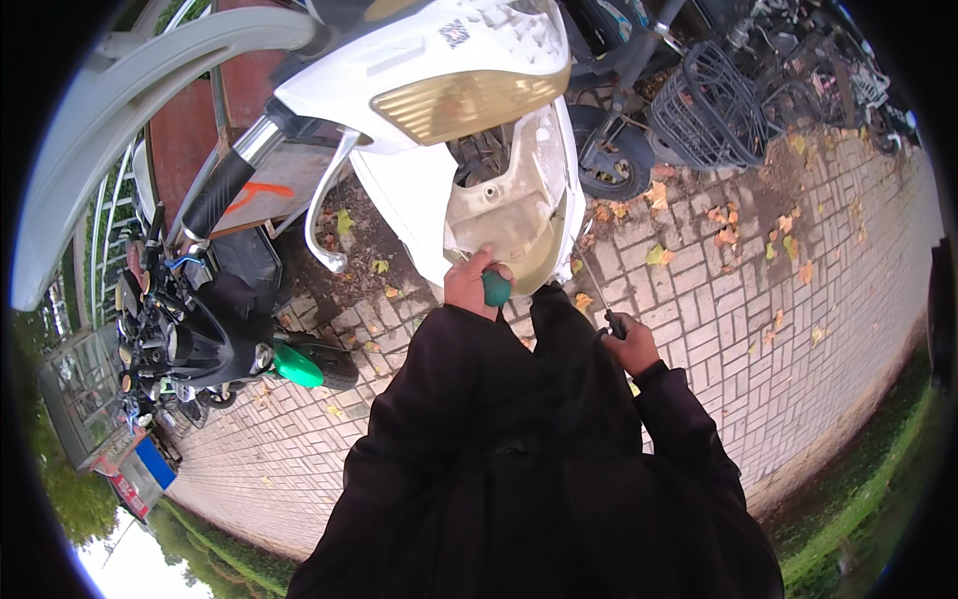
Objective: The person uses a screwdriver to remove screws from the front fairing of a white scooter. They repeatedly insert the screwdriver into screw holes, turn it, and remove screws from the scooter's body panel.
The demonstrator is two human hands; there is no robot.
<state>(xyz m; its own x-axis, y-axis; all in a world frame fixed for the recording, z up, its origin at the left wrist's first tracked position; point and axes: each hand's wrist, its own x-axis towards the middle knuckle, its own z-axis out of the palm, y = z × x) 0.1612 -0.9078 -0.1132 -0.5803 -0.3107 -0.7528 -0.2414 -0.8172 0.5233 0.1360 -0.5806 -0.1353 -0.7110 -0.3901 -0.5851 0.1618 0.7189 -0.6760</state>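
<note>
Your left grip (465,285) is curling around a rounded green thing (497,290), grasping it at the lower end of the scooter's beige inner panel (494,225); whether the green thing is touching that panel, you can't tell. Your right grip (636,351) is clenching a black-handled tool (617,324), its slim shaft pointing up and away from you (looking like a screwdriver, tip too fine to make out), just right of the white shell (567,165).

Above your hands the white scooter (344,95) is standing with its ribbed gold panel (469,108) facing you, a dark opening showing beneath it. Its silver lever (324,220) is hanging beside the black handlebar end (220,192).

Brick paving (718,329) is spreading around you, fallen leaves (657,195) lying about. A dark motorbike (215,329) with a green fender (297,366) is standing on the left; a wire basket (704,110) is sitting at upper right among parked bikes.
</note>
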